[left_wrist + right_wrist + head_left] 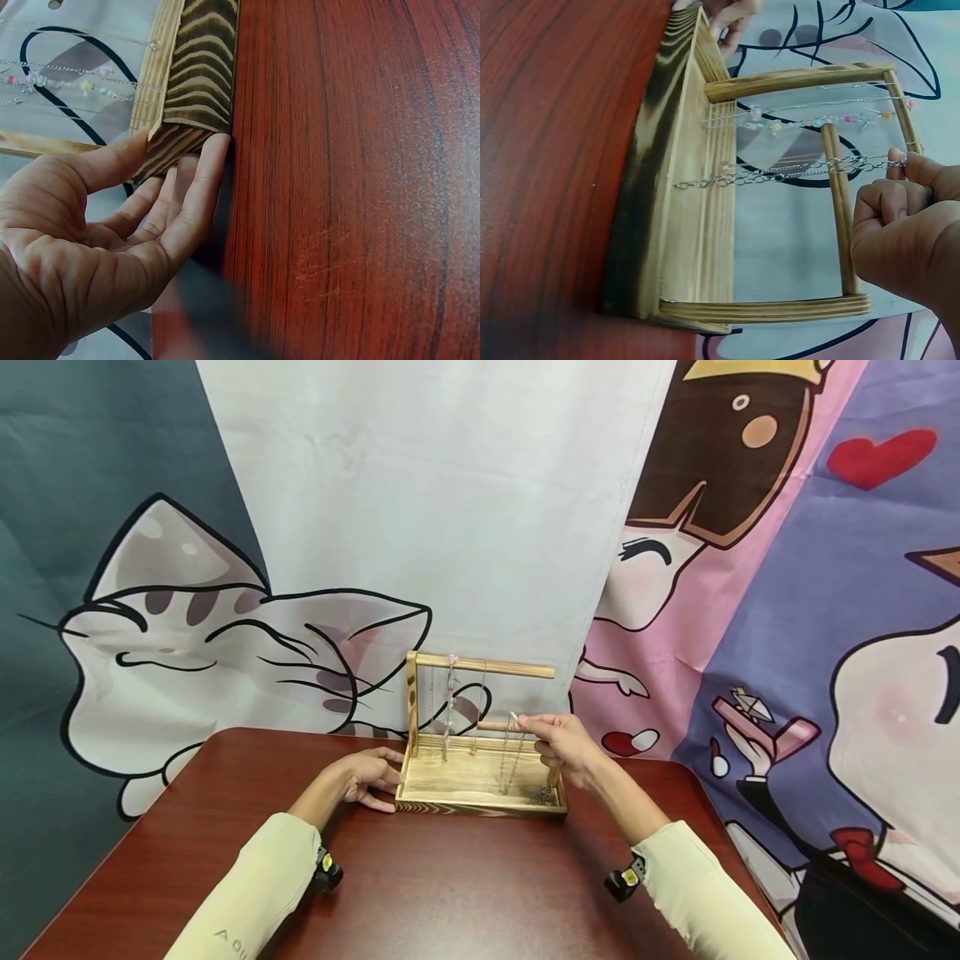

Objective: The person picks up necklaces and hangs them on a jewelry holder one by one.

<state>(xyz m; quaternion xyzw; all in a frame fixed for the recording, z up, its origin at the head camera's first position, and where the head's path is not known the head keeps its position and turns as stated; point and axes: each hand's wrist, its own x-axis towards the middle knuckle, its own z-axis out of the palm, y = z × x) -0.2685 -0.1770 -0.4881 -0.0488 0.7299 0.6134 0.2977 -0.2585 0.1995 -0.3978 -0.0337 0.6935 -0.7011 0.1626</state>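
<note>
My right hand (562, 745) pinches a silver chain necklace (761, 178) by its top end, beside the lower bar (838, 217) of a wooden jewelry stand (461, 772). The chain hangs in a long double strand, its lower end over the stand's tray base. At the tray's left end, my left hand (366, 777) holds the wood; in the left wrist view the thumb lies at the rim and other fingers reach the end face. From the upper bar (487, 666) hang a pastel beaded necklace (449, 706) and thin chains.
A small heap of dark chain (543, 795) lies in the tray's right front corner. The stand sits toward the back of a reddish-brown table (450, 877). Close behind hangs a cartoon-printed cloth (450, 510).
</note>
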